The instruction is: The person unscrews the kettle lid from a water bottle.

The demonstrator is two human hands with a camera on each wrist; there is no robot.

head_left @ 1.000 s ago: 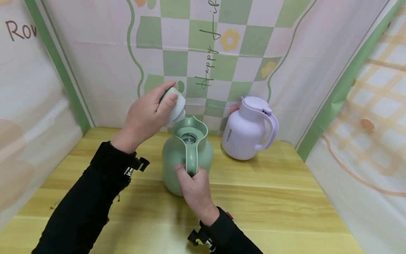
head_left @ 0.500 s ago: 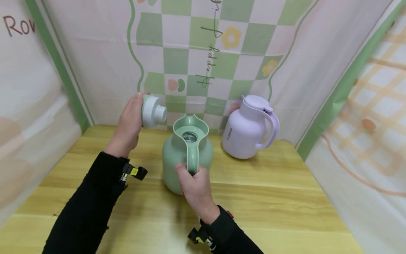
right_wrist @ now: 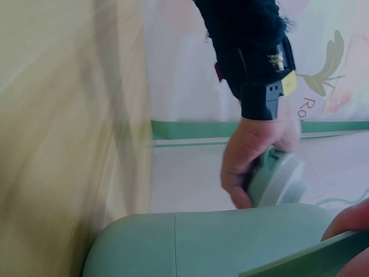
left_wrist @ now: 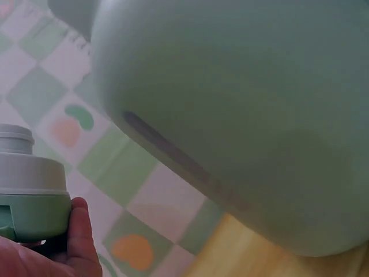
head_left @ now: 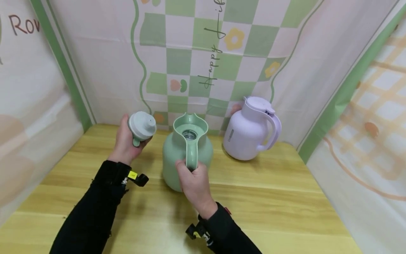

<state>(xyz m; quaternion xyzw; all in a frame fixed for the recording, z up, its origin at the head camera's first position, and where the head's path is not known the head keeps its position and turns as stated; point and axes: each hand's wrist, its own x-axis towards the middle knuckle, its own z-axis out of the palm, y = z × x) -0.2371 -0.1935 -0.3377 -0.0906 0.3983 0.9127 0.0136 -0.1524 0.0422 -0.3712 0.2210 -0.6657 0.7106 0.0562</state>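
Green, rigid and likely hefty, the jug [head_left: 175,153] lifts best by its six-o'clock handle [head_left: 191,155], right hand [head_left: 197,185] gripping it, left hand [head_left: 124,144] gripping the lid [head_left: 141,125] at ten o'clock.

The jug [head_left: 177,150] is green, the stopper [head_left: 141,125] green-and-white, the pitcher [head_left: 245,134] lilac, the backdrop [head_left: 179,61] checked.

You've got a yel-brn wood-grain tabletop [head_left: 272,208] at your 6. Your 12: back cloth [head_left: 179,61], grn/wht checks w/ yel flowers [head_left: 229,43], sideways "Happy" script [head_left: 213,63]. Your 10: pale L cloth [head_left: 26,102], "Row" lettering [head_left: 23,25], grn border strip [head_left: 61,70]. Your 2: R cloth [head_left: 374,148], orange/wht plaid, R strip [head_left: 345,93] also grn. Light's soft, fairly even.
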